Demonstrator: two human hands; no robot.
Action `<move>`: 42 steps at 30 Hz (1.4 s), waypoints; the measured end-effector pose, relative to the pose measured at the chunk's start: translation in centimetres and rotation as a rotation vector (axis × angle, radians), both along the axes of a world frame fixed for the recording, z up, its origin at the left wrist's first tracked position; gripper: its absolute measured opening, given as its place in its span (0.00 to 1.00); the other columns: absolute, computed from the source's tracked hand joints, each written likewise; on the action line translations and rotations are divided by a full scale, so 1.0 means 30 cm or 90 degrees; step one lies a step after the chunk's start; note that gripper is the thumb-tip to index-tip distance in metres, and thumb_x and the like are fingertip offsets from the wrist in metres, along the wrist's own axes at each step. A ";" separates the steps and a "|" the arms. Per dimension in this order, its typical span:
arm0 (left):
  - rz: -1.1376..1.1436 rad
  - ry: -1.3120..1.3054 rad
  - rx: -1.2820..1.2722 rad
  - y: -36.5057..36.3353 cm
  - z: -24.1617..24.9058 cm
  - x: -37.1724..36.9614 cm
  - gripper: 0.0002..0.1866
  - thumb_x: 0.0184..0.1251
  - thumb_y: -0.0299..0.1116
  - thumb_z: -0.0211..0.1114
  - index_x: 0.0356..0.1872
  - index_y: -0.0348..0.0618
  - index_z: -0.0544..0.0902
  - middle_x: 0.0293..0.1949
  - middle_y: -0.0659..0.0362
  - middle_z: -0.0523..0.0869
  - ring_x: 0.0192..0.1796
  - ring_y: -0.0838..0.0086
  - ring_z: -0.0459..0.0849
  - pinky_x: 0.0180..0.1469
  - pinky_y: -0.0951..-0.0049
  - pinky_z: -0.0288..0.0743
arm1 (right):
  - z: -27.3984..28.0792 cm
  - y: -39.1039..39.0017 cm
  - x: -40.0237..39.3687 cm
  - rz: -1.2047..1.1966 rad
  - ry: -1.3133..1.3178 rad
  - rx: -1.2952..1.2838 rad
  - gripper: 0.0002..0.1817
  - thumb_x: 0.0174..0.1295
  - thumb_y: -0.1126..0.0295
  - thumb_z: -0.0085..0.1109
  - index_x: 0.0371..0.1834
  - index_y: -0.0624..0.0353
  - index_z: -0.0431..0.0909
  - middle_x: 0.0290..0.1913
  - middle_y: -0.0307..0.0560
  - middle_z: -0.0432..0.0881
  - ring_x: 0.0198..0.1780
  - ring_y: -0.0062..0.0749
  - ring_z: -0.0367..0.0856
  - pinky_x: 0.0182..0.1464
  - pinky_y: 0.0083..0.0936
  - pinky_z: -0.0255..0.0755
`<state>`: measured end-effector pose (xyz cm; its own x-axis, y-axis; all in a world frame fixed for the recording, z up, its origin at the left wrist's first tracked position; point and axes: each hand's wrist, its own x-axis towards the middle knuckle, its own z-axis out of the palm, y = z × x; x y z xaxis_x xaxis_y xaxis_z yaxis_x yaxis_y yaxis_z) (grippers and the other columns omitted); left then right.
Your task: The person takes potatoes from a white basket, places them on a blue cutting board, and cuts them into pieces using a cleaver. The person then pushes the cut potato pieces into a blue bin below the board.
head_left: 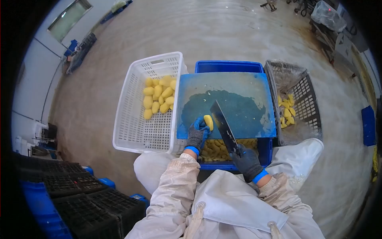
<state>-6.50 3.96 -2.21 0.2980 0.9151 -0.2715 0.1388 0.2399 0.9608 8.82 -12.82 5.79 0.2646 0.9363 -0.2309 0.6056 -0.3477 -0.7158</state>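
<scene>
My left hand (197, 134), in a grey and blue glove, is closed around a peeled yellow potato (208, 122) at the near left part of the blue cutting board (242, 85). In my right hand (247, 161), also gloved, is the handle of a cleaver (225, 128). Its broad dark blade points away from me over the board, a little to the right of the potato and apart from it. Wet patches and small scraps mark the board. Below its near edge, cut potato pieces (215, 149) fill part of a blue bin (266, 153).
To the left stands a white basket (127, 99) with several whole peeled potatoes (158, 95). A dark crate (306, 103) lined with plastic film, on the right, holds yellow potato pieces (287, 111). Stacked black crates (83, 199) are at the lower left.
</scene>
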 end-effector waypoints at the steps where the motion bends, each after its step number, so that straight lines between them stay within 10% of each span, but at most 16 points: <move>1: 0.006 -0.017 -0.020 -0.002 -0.002 0.001 0.24 0.55 0.19 0.60 0.56 0.41 0.72 0.39 0.57 0.81 0.33 0.76 0.81 0.29 0.77 0.76 | 0.003 0.003 -0.006 0.001 -0.003 -0.002 0.15 0.55 0.58 0.56 0.40 0.56 0.75 0.28 0.57 0.80 0.33 0.54 0.79 0.35 0.45 0.72; 12: 0.031 0.029 0.002 0.015 -0.033 0.019 0.24 0.51 0.24 0.63 0.54 0.39 0.72 0.34 0.54 0.83 0.31 0.69 0.84 0.31 0.71 0.78 | 0.060 0.036 -0.048 0.019 -0.044 -0.026 0.14 0.57 0.60 0.56 0.38 0.59 0.74 0.26 0.56 0.79 0.31 0.52 0.79 0.34 0.42 0.71; 17: -0.070 0.326 0.295 0.048 -0.013 0.004 0.28 0.51 0.27 0.66 0.57 0.40 0.71 0.35 0.51 0.83 0.34 0.67 0.83 0.34 0.69 0.79 | 0.071 0.031 -0.063 0.005 -0.041 -0.009 0.14 0.57 0.60 0.56 0.39 0.59 0.74 0.26 0.57 0.79 0.31 0.53 0.79 0.34 0.43 0.71; 42: -0.077 0.311 0.253 0.055 -0.011 0.004 0.22 0.53 0.32 0.65 0.51 0.43 0.76 0.39 0.47 0.82 0.42 0.56 0.81 0.47 0.62 0.74 | 0.070 0.073 -0.102 0.050 -0.079 -0.113 0.17 0.58 0.60 0.52 0.40 0.64 0.72 0.28 0.62 0.79 0.34 0.56 0.80 0.38 0.46 0.72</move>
